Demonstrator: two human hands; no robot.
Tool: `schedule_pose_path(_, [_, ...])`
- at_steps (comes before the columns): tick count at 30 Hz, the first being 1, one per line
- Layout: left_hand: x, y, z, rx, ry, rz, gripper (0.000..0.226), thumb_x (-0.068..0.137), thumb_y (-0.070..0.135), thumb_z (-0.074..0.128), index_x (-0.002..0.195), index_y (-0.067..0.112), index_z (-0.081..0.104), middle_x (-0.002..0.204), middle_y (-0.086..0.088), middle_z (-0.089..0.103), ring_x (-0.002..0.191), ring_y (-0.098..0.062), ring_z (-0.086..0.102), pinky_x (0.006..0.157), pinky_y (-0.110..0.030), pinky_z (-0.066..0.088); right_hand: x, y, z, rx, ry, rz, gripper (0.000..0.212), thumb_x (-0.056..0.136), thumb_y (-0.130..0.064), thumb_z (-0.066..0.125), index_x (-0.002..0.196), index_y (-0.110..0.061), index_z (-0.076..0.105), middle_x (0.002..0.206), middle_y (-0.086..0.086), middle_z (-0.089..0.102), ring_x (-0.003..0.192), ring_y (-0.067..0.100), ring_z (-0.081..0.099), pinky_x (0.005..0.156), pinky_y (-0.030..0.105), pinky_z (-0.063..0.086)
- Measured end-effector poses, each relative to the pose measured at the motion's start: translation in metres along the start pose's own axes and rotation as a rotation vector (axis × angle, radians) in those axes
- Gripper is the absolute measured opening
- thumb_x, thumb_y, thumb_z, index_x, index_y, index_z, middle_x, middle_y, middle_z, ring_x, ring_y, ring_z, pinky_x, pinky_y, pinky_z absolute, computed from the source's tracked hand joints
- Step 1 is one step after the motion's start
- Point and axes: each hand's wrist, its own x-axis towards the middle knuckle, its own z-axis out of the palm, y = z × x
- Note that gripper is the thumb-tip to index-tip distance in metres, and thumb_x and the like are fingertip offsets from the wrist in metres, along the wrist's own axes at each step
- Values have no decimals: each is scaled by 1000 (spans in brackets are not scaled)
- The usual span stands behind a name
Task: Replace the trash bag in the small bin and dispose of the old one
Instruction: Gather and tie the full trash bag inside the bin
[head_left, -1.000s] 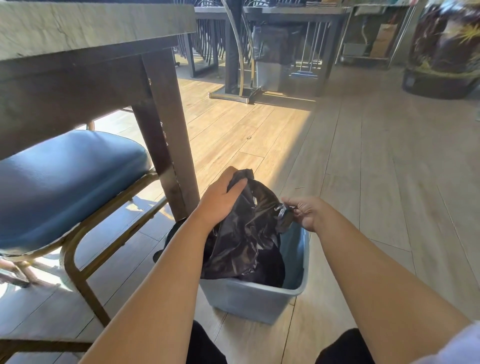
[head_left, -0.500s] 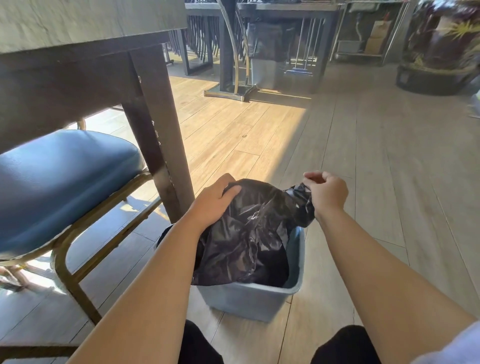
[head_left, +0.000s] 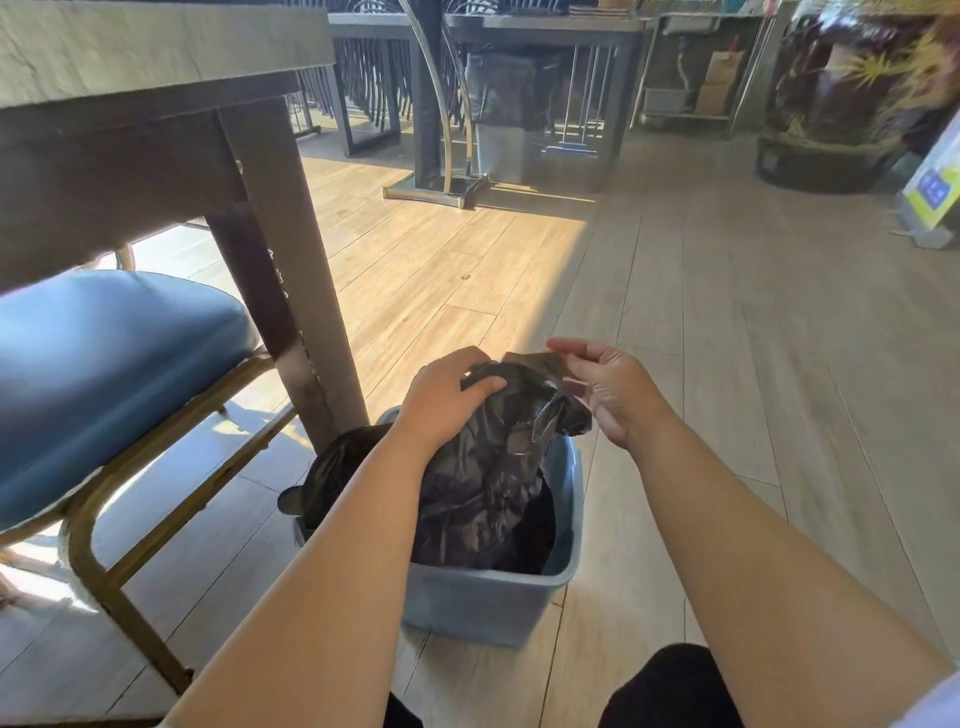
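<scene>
Two hands: both mine, both on the black trash bag, which sits bunched in the small grey bin on the floor at 6 o'clock of the view.
Left hand: fingers curled over the gathered top of the bag at its 10 o'clock side, gripping a fold.
Right hand: fingertips pinching a loose flap of the bag's mouth at its 1 o'clock side; the other fingers loose.
Bag: mouth drawn up above the rim, body inside the bin, a bulge spilling over the rim at 9 o'clock.
Progress: early, I judge; mouth being gathered, not tied.
Left to do: lift it out, carry it off, fit a fresh liner; none visible.
Surroundings: blue chair at 9 o'clock, counter above it.
</scene>
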Motion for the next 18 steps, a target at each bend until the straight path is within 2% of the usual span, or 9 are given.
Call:
schedule_pose_path(1, [-1, -1, -1, -25, 28, -22, 18, 94, 34, 60, 102, 19, 67, 92, 9, 63, 90, -13, 55, 76, -28, 35, -1, 5, -5, -156, 17, 41, 28, 94, 5, 51, 110, -7, 71, 101, 6, 74, 90, 24, 63, 86, 37, 53])
schedule_pose_path(3, [-3, -5, -3, -59, 70, -64, 16, 93, 32, 62, 102, 20, 68, 90, 11, 63, 87, -11, 55, 75, -25, 37, -7, 17, -9, -365, 6, 169, 35, 92, 9, 50, 112, -10, 71, 107, 5, 71, 85, 25, 57, 75, 32, 51])
schedule_pose_path(5, [-4, -8, -5, -75, 109, -98, 11, 92, 30, 64, 99, 23, 67, 87, 13, 61, 80, -5, 53, 68, -18, 35, -12, 27, -8, -334, -31, 283, 39, 91, 13, 47, 113, -9, 70, 104, 9, 68, 77, 21, 56, 64, 27, 49])
schedule_pose_path(6, [-4, -8, -6, -88, 131, -116, 9, 91, 30, 65, 97, 24, 66, 86, 13, 61, 77, -1, 52, 65, -14, 34, -15, 30, -6, -264, -64, 308, 39, 89, 15, 50, 115, -6, 69, 105, 13, 67, 78, 20, 59, 63, 26, 52])
schedule_pose_path(9, [-6, -8, -11, -133, 204, -176, 10, 88, 30, 68, 93, 22, 64, 82, 14, 59, 74, 3, 51, 63, -13, 34, -17, 38, -2, -170, -79, 232, 29, 83, 5, 69, 112, 2, 67, 105, 13, 70, 90, 19, 67, 70, 23, 59])
schedule_pose_path(11, [-7, -7, -16, -189, 294, -211, 14, 88, 31, 69, 91, 19, 64, 81, 10, 61, 75, -2, 55, 65, -14, 39, -18, 43, 1, -285, 22, 171, 16, 89, -5, 67, 104, -1, 64, 92, 6, 68, 83, 14, 63, 78, 21, 56])
schedule_pose_path(13, [-8, -9, -25, -264, 407, -246, 16, 87, 31, 70, 90, 16, 64, 85, 3, 65, 80, -13, 62, 71, -22, 48, -17, 50, -2, -396, 109, 152, 8, 93, -5, 60, 100, -3, 64, 82, 2, 64, 75, 13, 60, 72, 20, 52])
schedule_pose_path(16, [-4, -13, -45, -331, 528, -264, 18, 87, 32, 69, 92, 16, 63, 93, -2, 68, 89, -20, 64, 82, -34, 53, -14, 56, -12, -512, 228, 170, 16, 95, -4, 57, 106, -1, 69, 81, 5, 65, 68, 15, 59, 62, 25, 51])
schedule_pose_path(18, [-1, -12, -51, -245, 474, -233, 21, 88, 33, 68, 95, 14, 63, 94, -2, 67, 88, -18, 63, 79, -32, 52, -13, 48, -6, -460, 192, 179, 24, 95, -2, 55, 116, -1, 67, 94, 10, 68, 76, 13, 60, 71, 25, 52])
